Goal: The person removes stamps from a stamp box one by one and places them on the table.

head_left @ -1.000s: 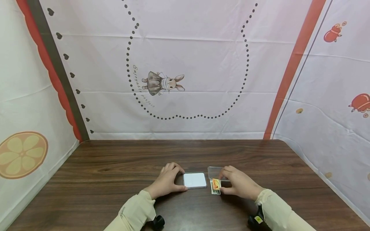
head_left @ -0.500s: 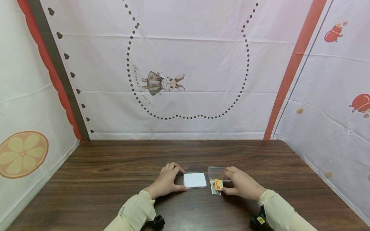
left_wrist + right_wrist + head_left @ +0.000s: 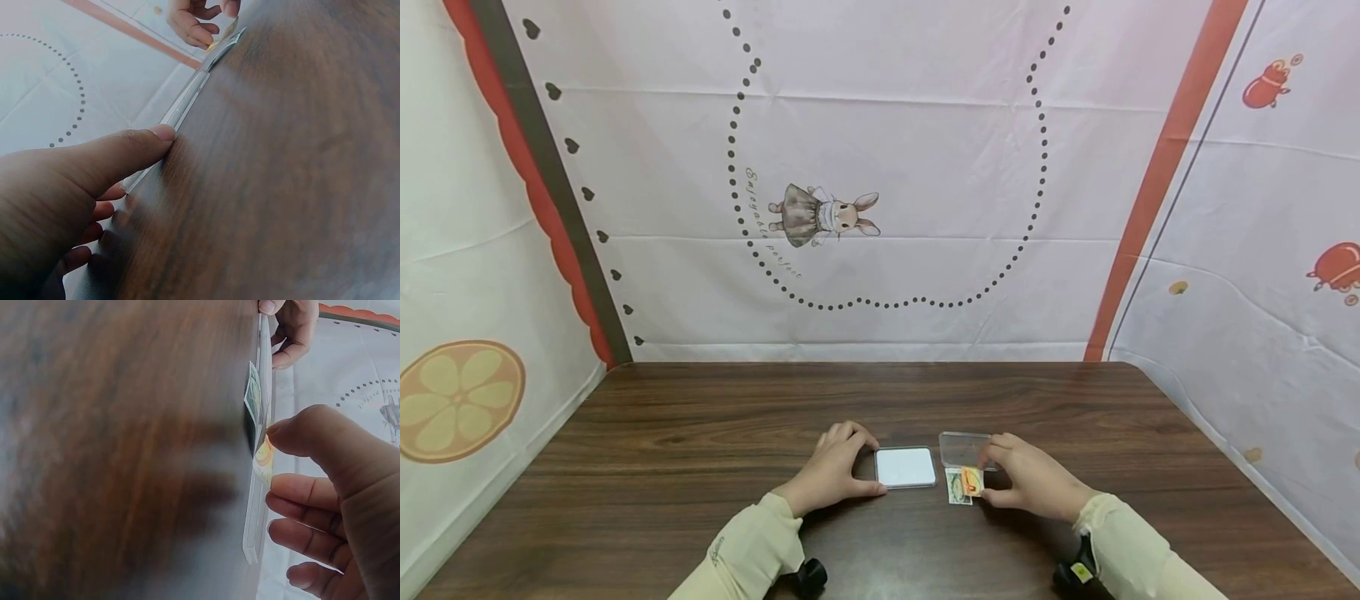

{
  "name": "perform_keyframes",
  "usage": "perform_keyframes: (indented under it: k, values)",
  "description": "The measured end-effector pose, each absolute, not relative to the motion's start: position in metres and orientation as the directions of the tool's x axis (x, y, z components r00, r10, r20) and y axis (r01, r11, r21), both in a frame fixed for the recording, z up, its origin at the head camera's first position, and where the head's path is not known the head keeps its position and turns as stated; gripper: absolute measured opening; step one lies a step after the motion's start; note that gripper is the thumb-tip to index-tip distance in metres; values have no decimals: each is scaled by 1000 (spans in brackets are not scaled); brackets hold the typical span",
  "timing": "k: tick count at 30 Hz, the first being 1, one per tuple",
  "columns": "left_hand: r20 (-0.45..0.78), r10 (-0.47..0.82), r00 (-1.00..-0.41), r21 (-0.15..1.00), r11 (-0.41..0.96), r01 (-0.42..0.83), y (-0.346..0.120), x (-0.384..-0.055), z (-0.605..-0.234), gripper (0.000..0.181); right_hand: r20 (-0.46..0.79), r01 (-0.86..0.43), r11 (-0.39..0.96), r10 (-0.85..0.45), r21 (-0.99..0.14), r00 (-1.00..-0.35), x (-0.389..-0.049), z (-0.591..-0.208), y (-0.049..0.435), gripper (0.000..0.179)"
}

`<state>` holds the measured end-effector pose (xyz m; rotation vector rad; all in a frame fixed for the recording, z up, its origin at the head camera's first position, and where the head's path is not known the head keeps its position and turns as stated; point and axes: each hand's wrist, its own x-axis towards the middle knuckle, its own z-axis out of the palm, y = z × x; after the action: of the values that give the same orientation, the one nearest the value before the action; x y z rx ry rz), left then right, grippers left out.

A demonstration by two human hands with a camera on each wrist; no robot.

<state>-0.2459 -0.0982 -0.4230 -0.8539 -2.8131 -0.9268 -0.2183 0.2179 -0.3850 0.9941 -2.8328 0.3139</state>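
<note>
My left hand (image 3: pixel 829 473) holds a flat clear plastic case (image 3: pixel 906 468) with a white sheet inside by its left end, thumb at the near edge and fingers at the far side. To its right, my right hand (image 3: pixel 1032 478) pinches a small orange-and-yellow stamp (image 3: pixel 972 481) between thumb and forefinger. In the right wrist view that stamp (image 3: pixel 264 464) bends slightly in the grip. A green-and-white stamp (image 3: pixel 956 488) with a toothed edge lies just left of it, partly covered. Behind both stamps lies a clear plastic lid (image 3: pixel 961 448), its right part hidden by my fingers.
The dark wood table (image 3: pixel 737 400) carries all these things. A patterned cloth (image 3: pixel 880 167) rises behind its far edge, with more cloth along both sides. Black wrist cameras (image 3: pixel 810 577) hang under both sleeves.
My right hand has shifted a little to the right with the orange stamp, which uncovers more of the green stamp. The left hand and the case have stayed still.
</note>
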Motion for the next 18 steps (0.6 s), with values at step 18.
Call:
perform_keyframes:
  k: [18]
  values:
    - [232, 485, -843, 526, 667, 528, -99, -247, -424, 51, 177, -631, 765, -608, -133, -774, -218, -384, 225, 21]
